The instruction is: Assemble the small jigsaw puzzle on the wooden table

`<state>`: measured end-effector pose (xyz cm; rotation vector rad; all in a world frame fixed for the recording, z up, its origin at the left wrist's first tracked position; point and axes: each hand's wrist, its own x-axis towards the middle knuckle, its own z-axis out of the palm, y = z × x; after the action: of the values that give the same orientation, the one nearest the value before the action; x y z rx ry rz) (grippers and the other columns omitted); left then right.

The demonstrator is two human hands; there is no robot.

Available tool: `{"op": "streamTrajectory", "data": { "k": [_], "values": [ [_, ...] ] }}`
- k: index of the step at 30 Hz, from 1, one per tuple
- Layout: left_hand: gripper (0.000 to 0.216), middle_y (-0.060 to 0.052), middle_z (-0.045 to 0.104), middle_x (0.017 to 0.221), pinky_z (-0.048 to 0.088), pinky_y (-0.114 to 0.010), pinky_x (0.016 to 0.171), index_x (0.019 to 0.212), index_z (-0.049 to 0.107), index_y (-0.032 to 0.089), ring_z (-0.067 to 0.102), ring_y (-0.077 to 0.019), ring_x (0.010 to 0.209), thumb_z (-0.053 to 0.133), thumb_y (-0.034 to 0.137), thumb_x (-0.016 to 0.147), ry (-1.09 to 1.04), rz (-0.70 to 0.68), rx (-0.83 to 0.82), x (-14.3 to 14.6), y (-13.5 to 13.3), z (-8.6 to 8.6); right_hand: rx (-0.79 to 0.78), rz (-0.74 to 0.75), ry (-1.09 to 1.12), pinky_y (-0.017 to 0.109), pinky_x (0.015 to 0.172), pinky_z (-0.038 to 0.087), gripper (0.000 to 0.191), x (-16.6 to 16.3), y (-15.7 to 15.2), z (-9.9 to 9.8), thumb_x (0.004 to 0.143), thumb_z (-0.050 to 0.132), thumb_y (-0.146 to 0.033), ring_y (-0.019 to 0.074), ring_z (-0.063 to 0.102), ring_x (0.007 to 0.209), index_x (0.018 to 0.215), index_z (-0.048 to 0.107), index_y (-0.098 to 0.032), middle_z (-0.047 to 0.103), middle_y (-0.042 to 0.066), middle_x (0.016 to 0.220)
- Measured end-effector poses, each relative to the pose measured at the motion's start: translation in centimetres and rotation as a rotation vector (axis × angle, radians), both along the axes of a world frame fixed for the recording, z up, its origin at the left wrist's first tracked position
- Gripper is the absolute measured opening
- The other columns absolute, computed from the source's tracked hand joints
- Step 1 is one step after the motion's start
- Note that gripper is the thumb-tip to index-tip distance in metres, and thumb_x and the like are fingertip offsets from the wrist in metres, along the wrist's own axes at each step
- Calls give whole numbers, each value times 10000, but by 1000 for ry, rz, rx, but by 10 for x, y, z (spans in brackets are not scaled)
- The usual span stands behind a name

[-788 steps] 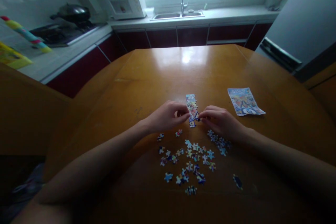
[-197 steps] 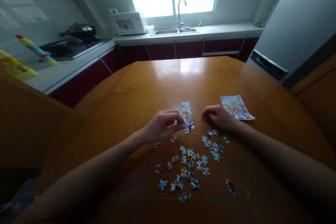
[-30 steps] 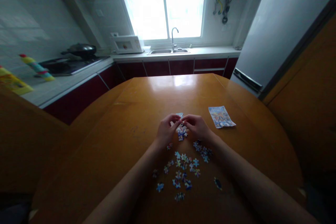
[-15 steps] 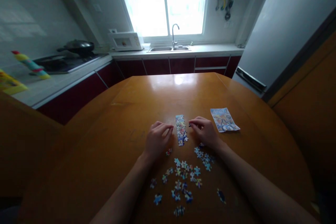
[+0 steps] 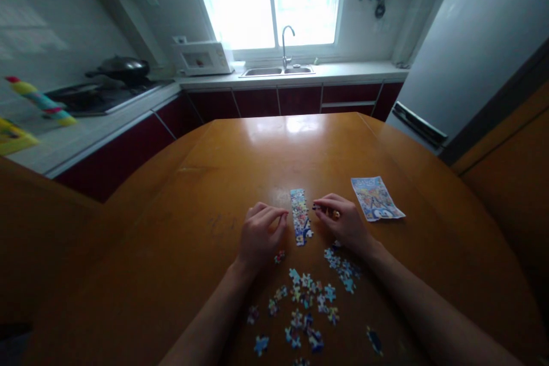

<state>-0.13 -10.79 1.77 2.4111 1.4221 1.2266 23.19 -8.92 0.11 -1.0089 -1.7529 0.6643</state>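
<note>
An assembled strip of jigsaw puzzle point(image 5: 300, 217) lies upright in view on the wooden table, between my two hands. To its left is my left hand point(image 5: 262, 231), closed, thumb and fingertips pinched together just beside the strip's edge; no piece shows in them. My right hand point(image 5: 343, 223) pinches a small dark puzzle piece point(image 5: 316, 206) just right of the strip, a little apart from it. Under the curled fingers of that hand, an orange-brown piece point(image 5: 337, 214) shows; whether it is held or lies on the table I cannot tell.
Loose puzzle pieces point(image 5: 306, 291) are scattered nearer me, with a bluish group point(image 5: 341, 266) by my right wrist. A printed picture sheet point(image 5: 377, 199) lies to the right on the table point(image 5: 206, 183). Beyond stand a counter with a sink point(image 5: 263, 71), a stove and a fridge point(image 5: 463, 40).
The view has shifted slightly. My right hand has turned a little, so the pinched piece and the orange-brown piece show more. My left hand stays beside the strip.
</note>
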Motion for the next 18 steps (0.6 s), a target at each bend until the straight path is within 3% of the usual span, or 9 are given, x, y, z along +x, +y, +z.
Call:
{"op": "streamTrajectory", "data": {
  "k": [8,18],
  "values": [
    [91,-5,771,905,430,-366,800,950,752,225,593,-212,827,666,216,918,87,9,-33,1,-5,1,89,43,-134,326,761,567,180,-3,-9,5,937,632,-159,190,682,859,1076,744,-178,725,82,963],
    [82,37,775,1036,439,-383,848,957,779,284,556,-220,902,717,247,918,135,-42,-128,-2,-3,-4,172,152,-187,308,757,559,89,-4,-14,3,945,647,-161,175,693,843,933,734,-170,756,65,917]
  ]
}}
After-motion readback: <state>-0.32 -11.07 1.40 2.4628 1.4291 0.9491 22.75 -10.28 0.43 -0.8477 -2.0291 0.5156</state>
